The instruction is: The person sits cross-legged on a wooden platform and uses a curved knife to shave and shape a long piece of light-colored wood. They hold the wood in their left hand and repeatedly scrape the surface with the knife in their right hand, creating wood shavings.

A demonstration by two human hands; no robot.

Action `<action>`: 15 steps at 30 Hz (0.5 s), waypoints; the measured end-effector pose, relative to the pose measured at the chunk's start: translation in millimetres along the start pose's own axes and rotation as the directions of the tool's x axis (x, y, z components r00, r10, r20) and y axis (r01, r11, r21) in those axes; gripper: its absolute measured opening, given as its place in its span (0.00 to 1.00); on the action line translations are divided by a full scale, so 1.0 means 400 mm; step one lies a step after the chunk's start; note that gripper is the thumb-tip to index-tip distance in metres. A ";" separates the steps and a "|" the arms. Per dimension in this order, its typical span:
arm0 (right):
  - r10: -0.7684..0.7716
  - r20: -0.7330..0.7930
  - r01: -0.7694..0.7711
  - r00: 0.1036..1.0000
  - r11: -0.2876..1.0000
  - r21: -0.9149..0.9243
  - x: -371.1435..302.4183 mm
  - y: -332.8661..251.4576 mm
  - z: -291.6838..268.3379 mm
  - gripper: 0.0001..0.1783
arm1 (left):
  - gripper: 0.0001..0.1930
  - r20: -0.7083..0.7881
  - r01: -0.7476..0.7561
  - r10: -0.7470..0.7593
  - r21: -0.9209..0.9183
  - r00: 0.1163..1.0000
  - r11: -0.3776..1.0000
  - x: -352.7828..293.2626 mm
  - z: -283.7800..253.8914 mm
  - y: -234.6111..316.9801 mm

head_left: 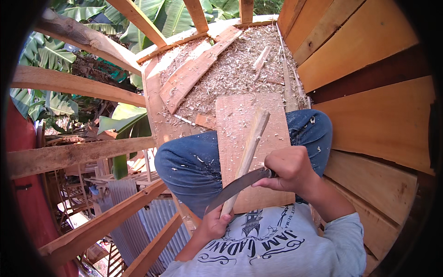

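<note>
Head view, stick: the pale wooden stick (253,143) slanted over a flat board (235,108) on the person's lap, its far end above the board and its near end low by the shirt (277,247).
Stick's handling: it looked light, stiff and dry, probably not slippery or easily broken, though its squared edges might have splintered.
Stick's hold: the near end seemed the best place to grip, below the blade.
Left hand: the left hand (215,225) was curled closed around that near end, some fingers hidden; the stick ran up and away from it.
Right hand: the right hand (290,171) was closed in a fist on the knife's handle, to the right of the stick and apart from it.
Knife: the dark-bladed knife (240,186) crossed over the stick, its tip near the left hand; it looked rigid and heavier than the stick, safe to hold only by the handle.
</note>
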State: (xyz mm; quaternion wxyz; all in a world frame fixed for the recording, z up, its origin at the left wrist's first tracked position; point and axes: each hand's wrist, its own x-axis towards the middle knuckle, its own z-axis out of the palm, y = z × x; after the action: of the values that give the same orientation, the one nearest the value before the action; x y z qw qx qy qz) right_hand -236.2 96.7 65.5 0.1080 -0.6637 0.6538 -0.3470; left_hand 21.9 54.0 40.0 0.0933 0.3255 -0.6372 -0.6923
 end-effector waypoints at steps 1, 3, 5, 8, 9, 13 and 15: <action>0.146 -0.135 -0.139 0.980 0.989 0.057 0.000 0.044 0.003 0.29 | 0.35 -0.005 0.008 -0.008 0.006 1.000 1.000 0.003 0.002 0.005; 0.227 -0.206 -0.254 0.952 0.960 -0.120 0.015 0.108 -0.032 0.30 | 0.35 -0.021 0.022 -0.022 0.023 1.000 0.999 0.019 0.007 0.019; 0.323 -0.202 -0.276 0.924 0.933 0.230 -0.007 0.044 0.032 0.29 | 0.35 -0.004 -0.003 0.003 0.023 1.000 1.000 0.020 0.006 0.009; -0.037 0.015 0.037 0.999 0.999 -0.012 0.000 0.001 0.015 0.27 | 0.34 -0.007 -0.022 0.022 0.014 1.000 1.000 0.011 0.002 0.004; 0.134 -0.128 -0.125 0.983 0.989 0.075 0.001 0.042 0.020 0.27 | 0.34 -0.015 -0.019 0.020 0.006 1.000 1.000 -0.001 0.003 0.003; 0.246 -0.209 -0.200 0.946 0.955 0.218 -0.014 0.074 0.044 0.27 | 0.26 0.014 0.005 -0.005 0.001 1.000 1.000 0.017 -0.001 0.006; -0.080 0.064 0.082 0.995 0.996 -0.022 -0.001 0.007 0.018 0.28 | 0.32 -0.010 -0.008 0.008 -0.003 1.000 1.000 0.005 0.006 -0.006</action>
State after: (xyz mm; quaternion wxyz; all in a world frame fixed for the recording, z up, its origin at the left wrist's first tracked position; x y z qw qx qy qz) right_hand -234.0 94.3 58.6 0.1063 -0.7017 0.6268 -0.3217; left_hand 19.7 55.5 37.2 0.0997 0.3262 -0.6371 -0.6912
